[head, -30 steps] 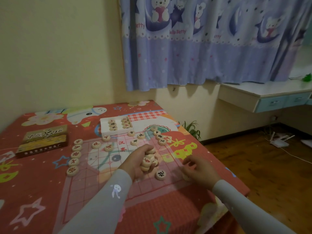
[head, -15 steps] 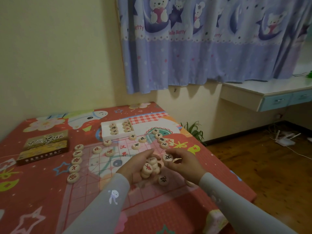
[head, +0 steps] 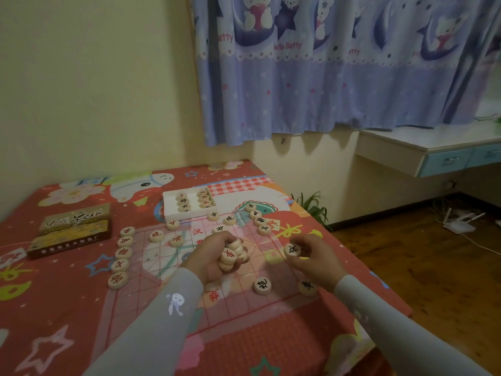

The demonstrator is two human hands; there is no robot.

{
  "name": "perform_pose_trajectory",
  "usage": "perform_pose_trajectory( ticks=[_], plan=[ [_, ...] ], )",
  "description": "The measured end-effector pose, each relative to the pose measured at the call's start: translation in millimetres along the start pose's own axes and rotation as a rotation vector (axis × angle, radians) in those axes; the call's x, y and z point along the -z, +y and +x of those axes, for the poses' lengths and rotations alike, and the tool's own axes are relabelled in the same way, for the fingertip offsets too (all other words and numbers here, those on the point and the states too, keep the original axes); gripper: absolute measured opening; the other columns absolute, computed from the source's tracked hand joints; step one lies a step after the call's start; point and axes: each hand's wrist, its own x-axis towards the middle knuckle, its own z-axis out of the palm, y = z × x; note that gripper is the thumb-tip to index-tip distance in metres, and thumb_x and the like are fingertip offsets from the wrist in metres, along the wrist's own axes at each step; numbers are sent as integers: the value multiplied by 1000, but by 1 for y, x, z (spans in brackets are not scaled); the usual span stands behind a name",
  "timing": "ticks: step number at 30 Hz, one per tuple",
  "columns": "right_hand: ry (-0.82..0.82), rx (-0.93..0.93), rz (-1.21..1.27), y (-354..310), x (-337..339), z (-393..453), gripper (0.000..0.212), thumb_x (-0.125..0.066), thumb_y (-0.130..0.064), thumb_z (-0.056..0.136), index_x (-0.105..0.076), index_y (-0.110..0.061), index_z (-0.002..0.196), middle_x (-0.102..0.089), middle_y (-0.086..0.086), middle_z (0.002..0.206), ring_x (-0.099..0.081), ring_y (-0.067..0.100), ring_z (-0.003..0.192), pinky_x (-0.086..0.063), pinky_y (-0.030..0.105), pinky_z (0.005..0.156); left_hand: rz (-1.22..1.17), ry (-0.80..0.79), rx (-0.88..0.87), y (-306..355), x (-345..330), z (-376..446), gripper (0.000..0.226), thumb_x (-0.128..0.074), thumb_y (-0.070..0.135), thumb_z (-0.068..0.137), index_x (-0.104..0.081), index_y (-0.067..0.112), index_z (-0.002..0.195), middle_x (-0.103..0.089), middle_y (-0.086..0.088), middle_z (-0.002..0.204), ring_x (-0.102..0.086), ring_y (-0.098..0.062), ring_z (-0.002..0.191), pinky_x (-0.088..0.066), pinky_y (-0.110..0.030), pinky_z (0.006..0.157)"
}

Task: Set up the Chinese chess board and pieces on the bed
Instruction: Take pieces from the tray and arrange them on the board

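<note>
Chess board (head: 168, 256) lay mid-frame on the bed (head: 54, 335), half set. Left hand (head: 214, 256) clamped a stack of pieces (head: 231, 255); right hand (head: 311, 253) pinched one black-marked piece (head: 292, 250). Next, probably: placing it lower right.

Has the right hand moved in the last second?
Yes. The right hand has come up off the bed's edge and now holds one piece above the board, further from the edge, nearer the left hand.

board (head: 238, 302): middle hidden by hands | tray (head: 173, 206) pieces: characters too small | forearms: cropped below
</note>
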Motion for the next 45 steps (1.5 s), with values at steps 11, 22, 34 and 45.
perform_pose_trajectory(
  ticks=[11, 22, 34, 45],
  plan=[
    [-78, 22, -63, -7, -21, 15, 26, -74, -21, 79, -65, -22, 104, -64, -9, 100, -61, 5, 88, -54, 28, 82, -143, 163, -92, 21, 31, -6, 17, -46, 13, 92, -59, 2, 90, -61, -17, 85, -62, -29, 72, -49, -21, 38],
    [-234, 61, -102, -28, -61, 42, 15, -70, -22, 79, -64, -29, 90, -62, -13, 91, -60, 7, 83, -51, 24, 76, -213, 282, -98, 30, 74, -2, 19, -49, 19, 94, -60, 3, 97, -61, -17, 89, -63, -26, 69, -51, -20, 40],
    [-471, 184, -255, -35, -86, 24, 18, -72, -34, 78, -62, -31, 92, -62, -10, 98, -55, 8, 88, -39, 12, 67, -152, 255, -66, 14, 74, 2, 17, -49, 17, 92, -58, 4, 85, -59, -13, 78, -61, -25, 69, -49, -19, 42],
    [-322, 179, 91, -63, -87, 25, 41, -76, -39, 77, -61, -28, 114, -62, -13, 106, -60, 0, 93, -51, 16, 76, 142, 67, 11, -3, 58, -5, 18, -71, 17, 82, -67, 5, 96, -70, -12, 80, -65, -18, 67, -50, -24, 51]
  ],
)
